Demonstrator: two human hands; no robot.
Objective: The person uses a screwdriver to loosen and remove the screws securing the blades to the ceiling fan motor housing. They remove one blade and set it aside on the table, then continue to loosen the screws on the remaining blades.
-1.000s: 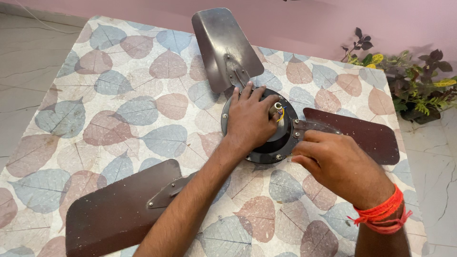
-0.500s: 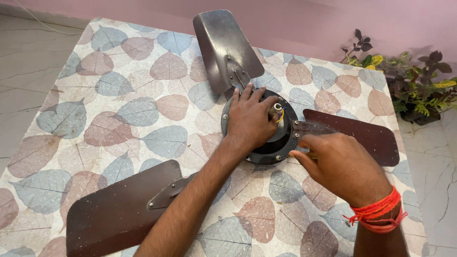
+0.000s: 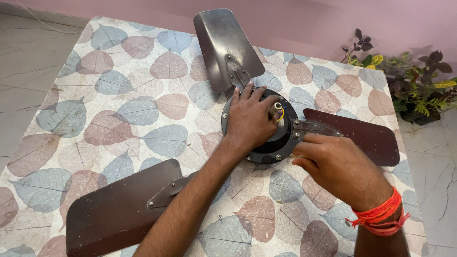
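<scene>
- Ceiling fan (image 3: 266,138) lies flat on a table (image 3: 143,109), right of centre, toward the far edge.
- Table is covered by a cloth with a leaf print in blue, brown and pink.
- Left hand (image 3: 250,119) rests palm down on the fan's dark round motor housing (image 3: 278,145), fingers slightly spread and pointing to the far side. It presses on top, nothing gripped.
- Short shaft (image 3: 277,106) with yellow wiring sticks up just beside the left hand's fingers.
- Right hand (image 3: 340,166) sits at the housing's right rim, next to the bracket of the right blade (image 3: 362,135). Fingers curled together, tips at the rim; might be pinching a small screw or tool, view too poor to tell.
- Orange thread band (image 3: 378,219) around the right wrist.
- Three blades: grey one (image 3: 223,47) points away, dark brown right blade lies to the right, third brown blade (image 3: 119,209) points to the near left, partly under the left forearm.
- Potted plants (image 3: 414,85) stand on the floor past the table's far right corner, against a pink wall (image 3: 295,24).
</scene>
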